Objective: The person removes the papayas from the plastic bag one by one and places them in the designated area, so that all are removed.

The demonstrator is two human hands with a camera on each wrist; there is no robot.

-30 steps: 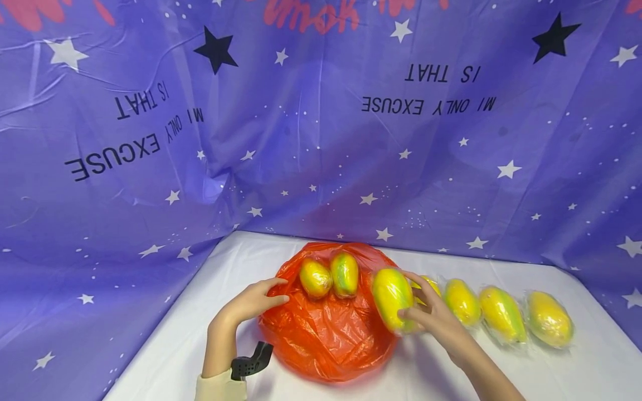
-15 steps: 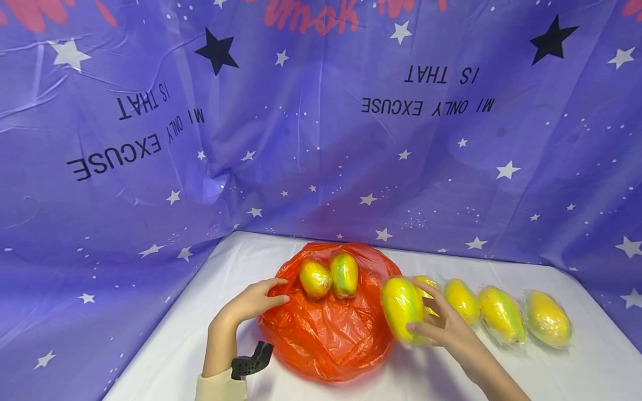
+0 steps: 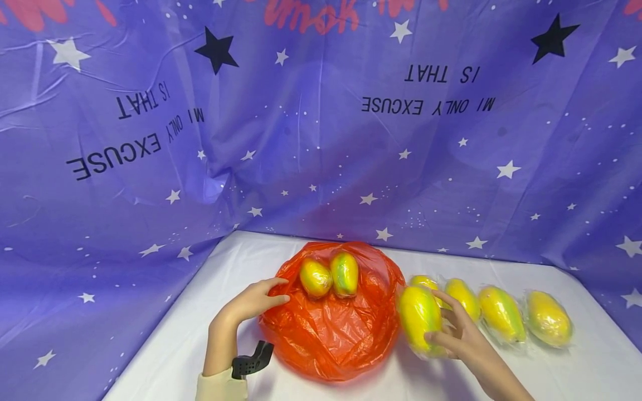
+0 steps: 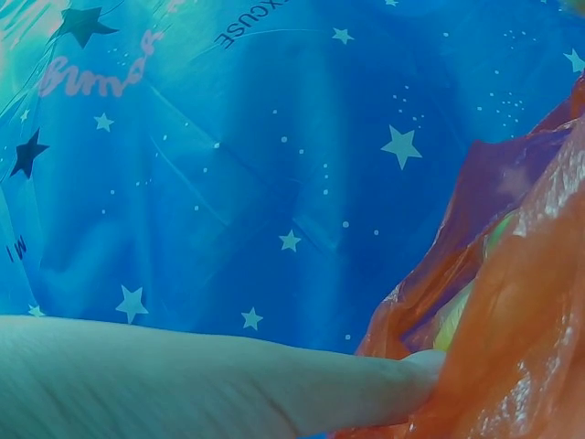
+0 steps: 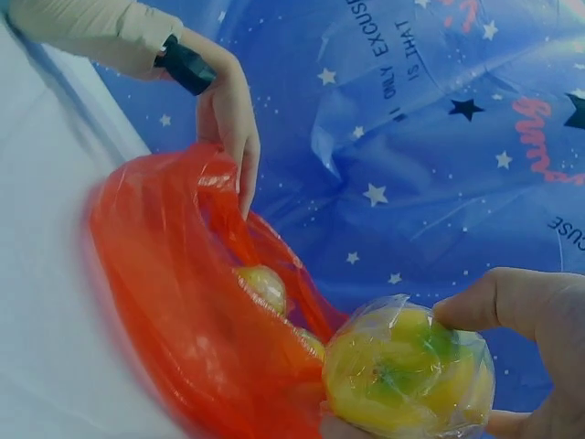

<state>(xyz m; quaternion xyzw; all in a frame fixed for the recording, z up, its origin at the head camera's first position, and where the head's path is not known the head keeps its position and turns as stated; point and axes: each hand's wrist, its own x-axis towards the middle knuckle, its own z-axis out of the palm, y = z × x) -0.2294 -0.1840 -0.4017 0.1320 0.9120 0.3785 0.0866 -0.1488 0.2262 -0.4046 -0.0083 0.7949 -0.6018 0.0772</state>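
In the head view my right hand (image 3: 463,334) grips a plastic-wrapped yellow-green mango (image 3: 419,318), thumb on the near side and fingers on the far side. The mango overlaps the right rim of a red plastic bag (image 3: 333,345). Two more wrapped mangoes, one yellow (image 3: 316,278) and one with a green stripe (image 3: 344,274), lie in the bag. My left hand (image 3: 253,301) is at the bag's left rim, with thumb and index finger apart. The right wrist view shows the left hand's fingers (image 5: 245,174) reaching down into the bag mouth; their tips are hidden.
To the right, several wrapped mangoes (image 3: 501,314) stand in a row on the white table (image 3: 241,250). The nearest one to the bag is partly hidden behind the held mango. A purple star-print sheet (image 3: 311,139) hangs behind and at both sides.
My right hand has moved right and toward me with the mango, from over the bag's right side to its right rim. The left hand has stayed put.
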